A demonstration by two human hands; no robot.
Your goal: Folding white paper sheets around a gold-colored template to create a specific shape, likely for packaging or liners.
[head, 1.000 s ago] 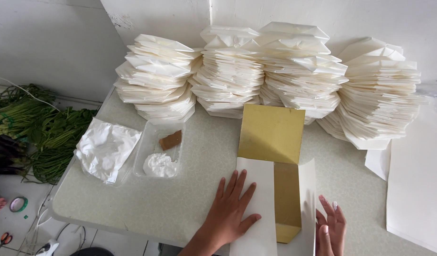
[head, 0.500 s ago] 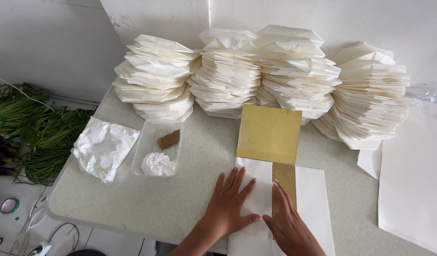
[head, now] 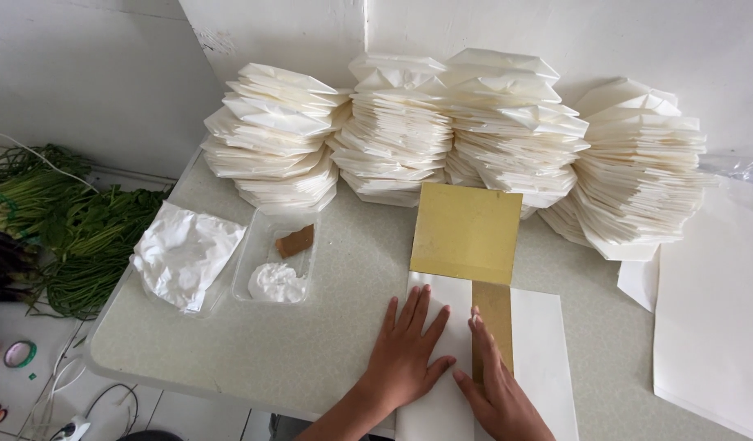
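Head view: the left hand [head: 405,355] lies flat, fingers spread, pressing the folded white paper sheet [head: 540,351] on the table [head: 327,343]. The right hand [head: 499,388], open and gripping nothing, presses the fold beside the gold cardboard template [head: 468,233].

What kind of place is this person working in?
Probably a small home workshop for hand-folding paper: tall stacks of folded white paper line the wall, a tray of white paste sits nearby, and both hands press a white sheet around a gold card template.
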